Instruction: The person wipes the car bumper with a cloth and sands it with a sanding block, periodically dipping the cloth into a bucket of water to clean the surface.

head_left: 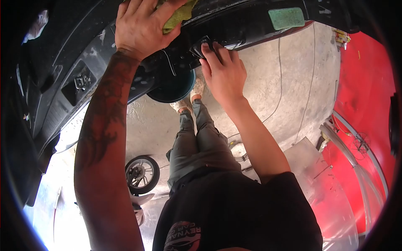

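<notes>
My left hand is at the top left against a dark car panel, with a yellow-green cloth held between thumb and forefinger. My right hand is at the panel's lower edge, fingers bent and close together against a small black piece, which is partly hidden and too dark to identify. Right of that hand, a pale green rectangular pad lies on the dark panel. A thin pale wire hangs between the hands.
Below the panel, a dark round tub is beside my feet on the concrete floor. A spoked wheel is at lower left. Cables cross the floor. On the right are a red surface and curved metal tubing.
</notes>
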A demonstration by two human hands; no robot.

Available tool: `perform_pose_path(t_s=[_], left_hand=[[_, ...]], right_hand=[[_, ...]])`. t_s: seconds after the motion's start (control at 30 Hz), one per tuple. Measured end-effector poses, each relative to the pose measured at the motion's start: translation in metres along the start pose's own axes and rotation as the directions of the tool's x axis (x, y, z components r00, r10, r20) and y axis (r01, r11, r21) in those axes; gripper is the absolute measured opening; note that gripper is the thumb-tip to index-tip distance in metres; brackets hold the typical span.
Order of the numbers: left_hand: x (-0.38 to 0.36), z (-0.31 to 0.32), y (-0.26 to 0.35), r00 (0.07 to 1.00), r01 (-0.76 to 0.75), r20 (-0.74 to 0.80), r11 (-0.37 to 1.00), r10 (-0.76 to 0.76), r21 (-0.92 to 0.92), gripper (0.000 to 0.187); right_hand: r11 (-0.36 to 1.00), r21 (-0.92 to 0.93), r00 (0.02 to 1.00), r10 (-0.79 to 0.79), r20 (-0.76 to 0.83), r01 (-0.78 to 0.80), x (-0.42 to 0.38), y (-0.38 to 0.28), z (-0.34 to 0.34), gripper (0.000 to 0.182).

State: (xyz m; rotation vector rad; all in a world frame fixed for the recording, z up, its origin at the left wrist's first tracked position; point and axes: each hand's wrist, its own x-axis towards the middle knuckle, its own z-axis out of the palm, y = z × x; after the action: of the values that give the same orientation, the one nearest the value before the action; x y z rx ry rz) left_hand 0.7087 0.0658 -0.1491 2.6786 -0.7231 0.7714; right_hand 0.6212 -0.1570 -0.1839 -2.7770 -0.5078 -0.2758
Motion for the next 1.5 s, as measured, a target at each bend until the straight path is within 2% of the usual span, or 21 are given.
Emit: perform_pose_path(t_s=[0.13,0.33,0.53,0.73,0.93,1.03,1.23,1.43,1.5], left_hand=[[0.000,-0.001,0.000,1.000,0.013,0.002,1.000,-0.013,-0.026,0.062],[0.001,-0.002,0.001,0.999,0.027,0.031,0.999,-0.026,-0.024,0.063],[0.001,-0.001,0.001,0.999,0.018,0.031,1.000,-0.018,0.008,0.063],[0.000,-0.001,0.002,0.999,0.028,0.035,1.000,-0.028,0.001,0.062],[0.000,-0.001,0.002,1.000,0.015,0.019,1.000,-0.016,0.009,0.062],[0.000,-0.001,0.002,1.000,0.017,0.022,1.000,-0.016,-0.011,0.062],[0.000,0.000,0.001,1.000,0.007,0.012,1.000,-0.007,-0.002,0.064],[0.000,-0.001,0.000,0.999,0.013,0.029,1.000,-0.013,-0.011,0.062],[0.000,0.000,-0.001,1.000,0.008,0.015,1.000,-0.008,-0.006,0.063]], right_hand=[[1.000,0.009,1.000,-0.001,-0.016,0.001,0.014,0.000,0.003,0.042],[0.989,0.141,0.999,0.053,-0.004,-0.052,-0.003,-0.004,-0.002,0.037],[0.987,0.148,0.996,0.075,-0.057,-0.066,0.023,-0.009,0.007,0.037],[0.959,0.251,0.991,0.136,0.009,-0.134,-0.010,-0.011,0.000,0.037],[0.933,0.324,0.982,0.182,-0.044,-0.159,0.025,-0.011,0.015,0.041],[0.918,0.343,0.978,0.210,0.009,-0.200,0.004,-0.011,0.007,0.040],[0.931,0.332,0.981,0.184,-0.062,-0.154,0.027,-0.008,0.019,0.041],[0.925,0.319,0.976,0.217,0.005,-0.208,0.004,-0.009,0.008,0.039],[0.937,0.298,0.980,0.197,-0.018,-0.183,0.005,-0.009,0.011,0.040]])
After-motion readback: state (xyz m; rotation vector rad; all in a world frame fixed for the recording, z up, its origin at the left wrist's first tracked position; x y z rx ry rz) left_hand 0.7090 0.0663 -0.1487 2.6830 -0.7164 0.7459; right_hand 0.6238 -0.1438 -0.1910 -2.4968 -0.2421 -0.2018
